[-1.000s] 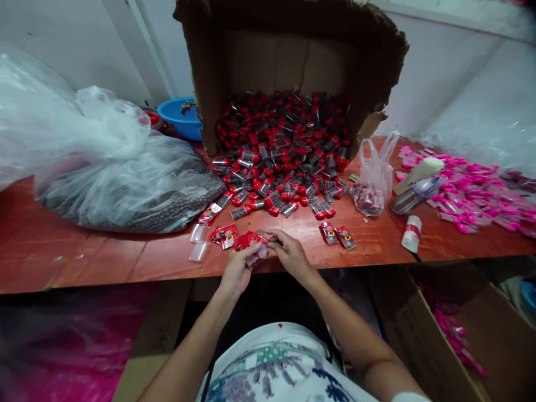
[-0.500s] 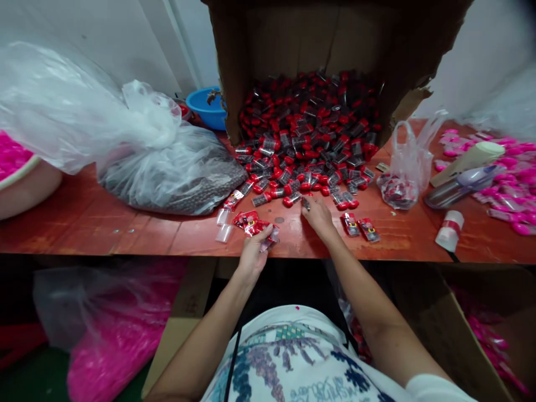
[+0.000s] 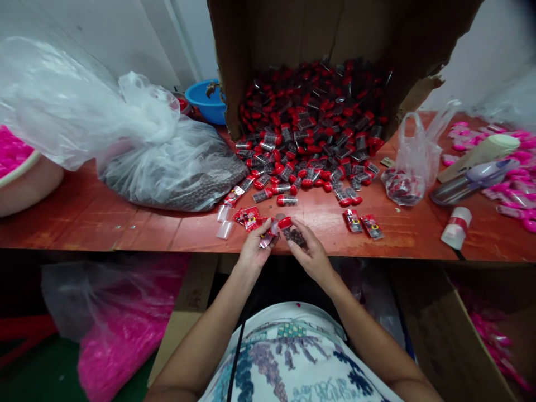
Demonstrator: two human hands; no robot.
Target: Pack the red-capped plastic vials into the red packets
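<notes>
My right hand (image 3: 312, 251) grips a small clear container with a red cap (image 3: 292, 231), dark beads showing inside. Close beside it, my left hand (image 3: 254, 248) is closed on a clear printed wrapper (image 3: 269, 237), whose exact shape the fingers partly hide. More red printed wrappers (image 3: 250, 216) lie on the table just beyond my left hand. A heap of red-capped containers (image 3: 310, 128) spills out of a cardboard box (image 3: 293, 33) onto the red table. Two wrapped containers (image 3: 352, 221) rest to the right of my right hand.
On the left sits a plastic bag of dark beads (image 3: 176, 173), with a blue basin (image 3: 208, 103) behind it. Rightward stand a small plastic bag (image 3: 406, 178), a bottle (image 3: 473, 181) and a white roll (image 3: 456, 229). Pink pieces (image 3: 511, 184) lie at far right.
My right hand has picked a red-capped container from the front of the heap and brought it back toward my left hand. My left hand still holds the wrapper.
</notes>
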